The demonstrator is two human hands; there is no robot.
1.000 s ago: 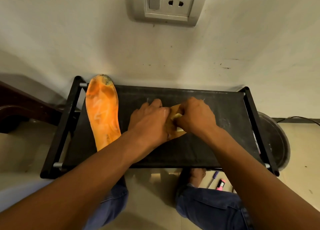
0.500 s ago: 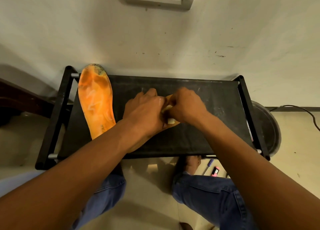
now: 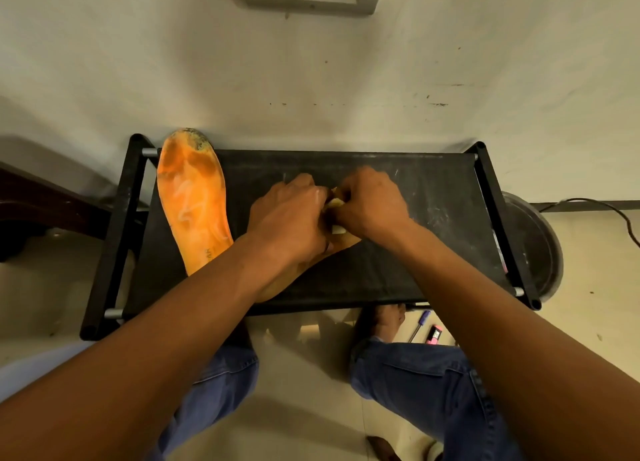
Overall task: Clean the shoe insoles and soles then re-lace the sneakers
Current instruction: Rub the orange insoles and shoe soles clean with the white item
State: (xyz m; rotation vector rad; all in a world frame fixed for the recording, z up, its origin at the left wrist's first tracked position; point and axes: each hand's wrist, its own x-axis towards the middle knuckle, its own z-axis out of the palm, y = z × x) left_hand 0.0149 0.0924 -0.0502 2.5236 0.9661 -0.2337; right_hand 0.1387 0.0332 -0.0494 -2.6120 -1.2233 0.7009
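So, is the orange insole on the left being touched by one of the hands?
No, the orange insole lies alone on the black rack; both hands work on another insole at the middle.

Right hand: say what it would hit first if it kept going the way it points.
The right hand points left, so it would most likely meet the left hand first; they already look almost touching over the pale piece.

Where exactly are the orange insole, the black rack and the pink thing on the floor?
orange insole (image 3: 194, 204), head view, middle of its upper face
black rack (image 3: 114, 232), head view, left side rail
pink thing (image 3: 434, 334), head view, centre of its body, on the floor under the rack's front edge
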